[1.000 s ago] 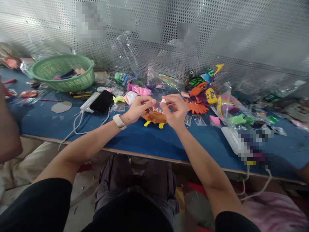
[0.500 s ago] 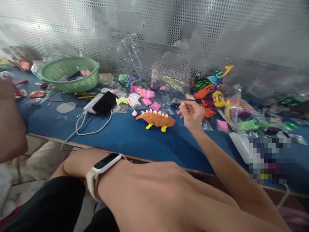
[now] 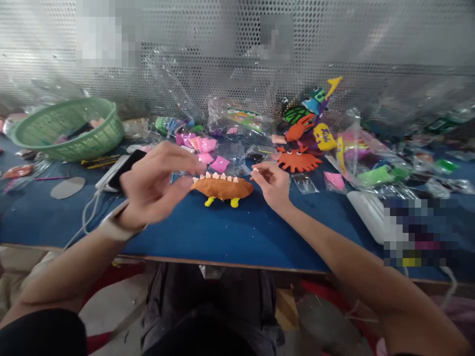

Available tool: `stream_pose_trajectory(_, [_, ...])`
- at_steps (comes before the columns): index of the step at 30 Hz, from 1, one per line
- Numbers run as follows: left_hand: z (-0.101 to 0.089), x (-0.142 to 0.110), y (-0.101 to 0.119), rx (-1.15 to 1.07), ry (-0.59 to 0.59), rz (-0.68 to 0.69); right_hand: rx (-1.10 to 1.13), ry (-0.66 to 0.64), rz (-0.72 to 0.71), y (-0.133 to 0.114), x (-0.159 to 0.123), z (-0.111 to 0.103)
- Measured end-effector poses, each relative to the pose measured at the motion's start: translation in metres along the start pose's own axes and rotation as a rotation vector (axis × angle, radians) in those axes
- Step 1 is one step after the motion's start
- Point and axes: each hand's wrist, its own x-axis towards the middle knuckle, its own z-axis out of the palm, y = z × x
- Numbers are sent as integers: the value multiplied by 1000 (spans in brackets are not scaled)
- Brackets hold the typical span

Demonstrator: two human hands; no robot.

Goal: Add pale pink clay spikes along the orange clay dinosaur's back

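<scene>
A brown clay dinosaur point(image 3: 222, 189) stands on the blue table, with pale pink spikes along its back and yellow legs. My left hand point(image 3: 158, 183), a band on its wrist, hovers by the tail end. Its thumb and curved fingers are apart, slightly blurred, with nothing visible between them, and the hand hides the tail tip. Just right of the dinosaur's other end, my right hand point(image 3: 272, 183) pinches a small pale pink clay piece point(image 3: 256, 169) between thumb and fingertips. That piece does not touch the body.
A green basket point(image 3: 70, 148) stands at the left, near a black phone point(image 3: 128, 165) and white cable. Pink clay packets point(image 3: 219, 163) lie behind the dinosaur. An orange clay crab point(image 3: 300, 160), a yellow clay figure point(image 3: 324, 137) and plastic wrappers crowd the back right.
My left hand has swung from low in front of the table up to the dinosaur's tail. The view has shifted right, and another person's arm at the left is out of sight.
</scene>
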Motion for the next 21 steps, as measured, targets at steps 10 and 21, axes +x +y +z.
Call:
stream_pose_trajectory(10, [52,9,-99,76,168,-4,36,-3,79,3,-3,5])
stream_pose_trajectory(21, [57,9,-101,57,96,-27,42,-63,127,3,-3,0])
